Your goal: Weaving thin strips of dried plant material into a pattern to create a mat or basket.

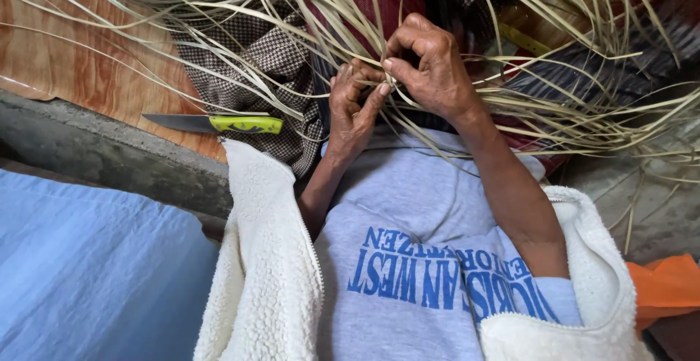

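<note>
Two hands, left hand [352,109] and right hand [430,66], pinching pale straw strips [569,106], yellow-handled knife [215,123] lying nearby

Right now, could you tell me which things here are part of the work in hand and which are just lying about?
In the work:
- pale straw strips, fanned out around the hands
- left hand, pinching strips
- right hand, pinching strips at the same spot

Lying about:
- knife with a yellow-green handle, on the wooden floor
- checked cloth
- blue sheet
- orange cloth

Pale straw strips [408,11], yellow-green knife handle [246,124], brown checked cloth [270,55], white fleece [270,259].
</note>
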